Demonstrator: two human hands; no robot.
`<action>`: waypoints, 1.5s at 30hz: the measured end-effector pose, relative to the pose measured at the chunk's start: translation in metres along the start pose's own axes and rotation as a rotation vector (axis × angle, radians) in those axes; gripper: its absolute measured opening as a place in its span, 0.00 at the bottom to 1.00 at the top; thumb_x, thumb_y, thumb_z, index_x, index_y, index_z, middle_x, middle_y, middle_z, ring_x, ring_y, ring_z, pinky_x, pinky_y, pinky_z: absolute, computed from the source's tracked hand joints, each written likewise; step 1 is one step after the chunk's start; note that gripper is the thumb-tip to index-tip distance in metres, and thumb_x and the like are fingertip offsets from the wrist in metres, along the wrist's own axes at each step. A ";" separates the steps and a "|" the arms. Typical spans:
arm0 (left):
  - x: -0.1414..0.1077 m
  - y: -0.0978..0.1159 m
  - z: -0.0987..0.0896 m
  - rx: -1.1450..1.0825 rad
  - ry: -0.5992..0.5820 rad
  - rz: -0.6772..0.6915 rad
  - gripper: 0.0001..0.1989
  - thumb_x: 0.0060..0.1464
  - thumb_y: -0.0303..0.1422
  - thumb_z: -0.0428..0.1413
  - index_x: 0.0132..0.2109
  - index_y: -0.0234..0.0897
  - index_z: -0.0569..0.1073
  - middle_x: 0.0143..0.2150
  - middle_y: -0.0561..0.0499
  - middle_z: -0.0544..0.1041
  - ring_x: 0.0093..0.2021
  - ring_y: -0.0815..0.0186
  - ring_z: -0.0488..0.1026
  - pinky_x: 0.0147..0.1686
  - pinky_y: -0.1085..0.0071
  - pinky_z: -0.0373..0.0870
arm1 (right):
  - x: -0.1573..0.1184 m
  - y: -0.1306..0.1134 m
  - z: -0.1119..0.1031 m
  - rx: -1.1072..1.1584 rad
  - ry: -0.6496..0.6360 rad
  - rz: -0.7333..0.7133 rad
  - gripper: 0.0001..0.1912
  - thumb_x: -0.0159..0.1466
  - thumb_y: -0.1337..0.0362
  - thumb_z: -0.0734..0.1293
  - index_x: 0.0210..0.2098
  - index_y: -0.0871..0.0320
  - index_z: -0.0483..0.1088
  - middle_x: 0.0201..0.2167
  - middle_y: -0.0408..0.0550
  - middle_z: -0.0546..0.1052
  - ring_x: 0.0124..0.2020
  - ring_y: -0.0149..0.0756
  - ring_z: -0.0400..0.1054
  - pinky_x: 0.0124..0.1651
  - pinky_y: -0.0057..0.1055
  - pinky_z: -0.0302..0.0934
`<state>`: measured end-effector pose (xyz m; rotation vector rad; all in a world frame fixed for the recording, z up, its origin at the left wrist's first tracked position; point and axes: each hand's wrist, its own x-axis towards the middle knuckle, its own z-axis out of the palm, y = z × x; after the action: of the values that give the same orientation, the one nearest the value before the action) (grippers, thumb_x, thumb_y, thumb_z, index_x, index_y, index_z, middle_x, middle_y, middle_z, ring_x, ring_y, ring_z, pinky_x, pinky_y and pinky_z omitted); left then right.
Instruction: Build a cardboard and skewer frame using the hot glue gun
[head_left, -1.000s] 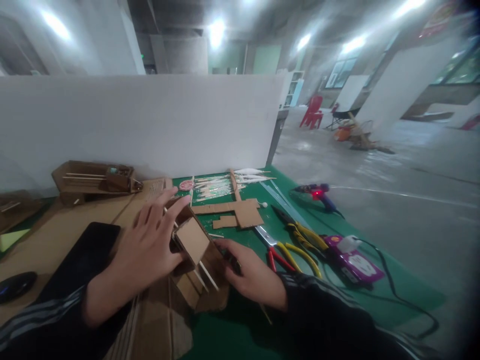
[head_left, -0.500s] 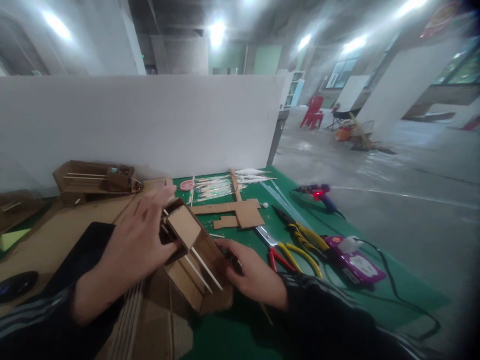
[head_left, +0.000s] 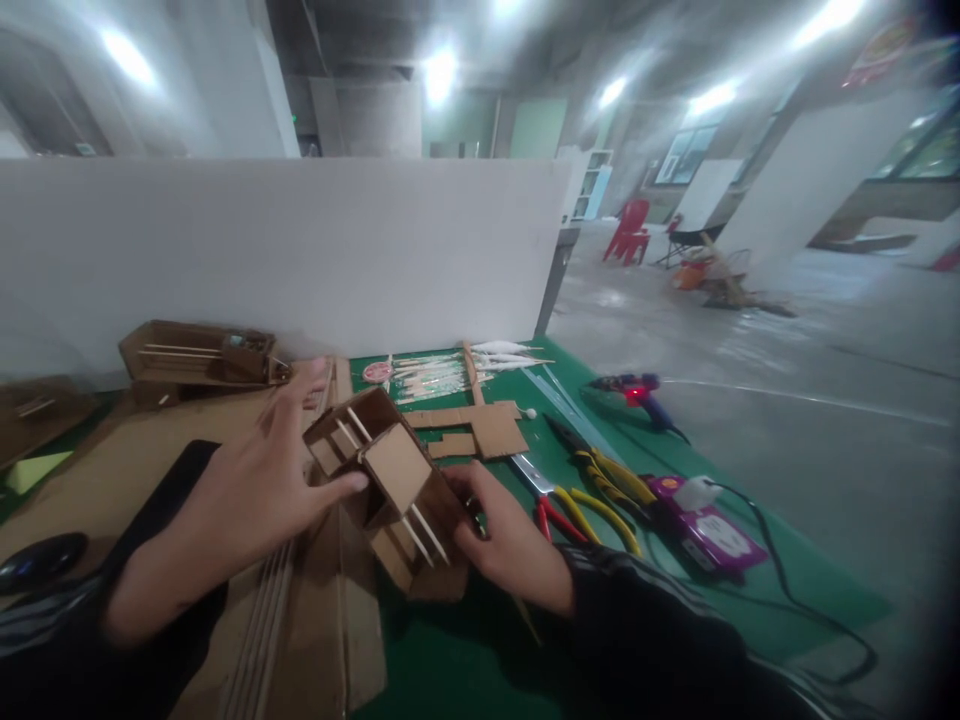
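Observation:
A long open cardboard box (head_left: 442, 510) is tilted in front of me. Two pale sticks run along its inside, and a smaller cardboard block (head_left: 399, 468) sits on them near the middle. My right hand (head_left: 506, 540) grips the box's right side, its fingertips partly hidden behind the wall. My left hand (head_left: 255, 490) is spread at the box's left, thumb tip beside the block and fingers apart. Whether that thumb touches the box is hard to tell.
Scissors (head_left: 551, 500), yellow-handled pliers (head_left: 607, 475), a glue gun (head_left: 637, 390) and a purple power strip (head_left: 712, 530) lie on the right. Cut cardboard (head_left: 499, 430) and sticks are behind the box; another cardboard box (head_left: 199, 355) stands back left.
The small block has shifted down and right along the sticks, baring their upper-left part. My left hand has opened away from it. The view has moved slightly.

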<state>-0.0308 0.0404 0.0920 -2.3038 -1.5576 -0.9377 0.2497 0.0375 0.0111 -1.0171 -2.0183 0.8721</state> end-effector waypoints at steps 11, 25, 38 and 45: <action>-0.004 0.031 -0.004 -0.020 -0.026 -0.019 0.36 0.57 0.47 0.58 0.67 0.44 0.54 0.62 0.42 0.70 0.60 0.48 0.70 0.57 0.47 0.70 | 0.000 0.001 0.003 0.066 0.090 0.029 0.18 0.60 0.75 0.62 0.48 0.56 0.62 0.41 0.47 0.69 0.40 0.36 0.66 0.42 0.33 0.65; -0.005 0.034 0.001 -0.078 0.045 0.195 0.35 0.59 0.32 0.57 0.69 0.43 0.51 0.63 0.42 0.65 0.65 0.50 0.63 0.63 0.47 0.64 | -0.001 0.001 0.003 0.122 0.104 0.041 0.16 0.62 0.73 0.64 0.49 0.57 0.62 0.44 0.49 0.70 0.43 0.37 0.67 0.43 0.33 0.67; -0.006 0.034 0.007 -0.100 0.140 0.290 0.36 0.56 0.22 0.59 0.67 0.44 0.53 0.64 0.39 0.62 0.65 0.51 0.63 0.63 0.48 0.65 | -0.003 0.002 0.003 0.083 0.024 -0.041 0.16 0.65 0.72 0.63 0.51 0.56 0.63 0.45 0.50 0.70 0.45 0.39 0.67 0.49 0.37 0.67; -0.003 0.028 0.015 -0.238 0.227 0.345 0.36 0.54 0.20 0.61 0.63 0.44 0.52 0.63 0.39 0.62 0.64 0.52 0.65 0.62 0.49 0.70 | -0.002 0.003 0.003 0.042 0.007 -0.062 0.14 0.65 0.73 0.62 0.49 0.56 0.63 0.44 0.51 0.70 0.44 0.40 0.67 0.48 0.40 0.66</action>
<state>-0.0004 0.0341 0.0834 -2.4094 -0.9644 -1.2882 0.2492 0.0366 0.0064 -0.9280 -2.0065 0.8729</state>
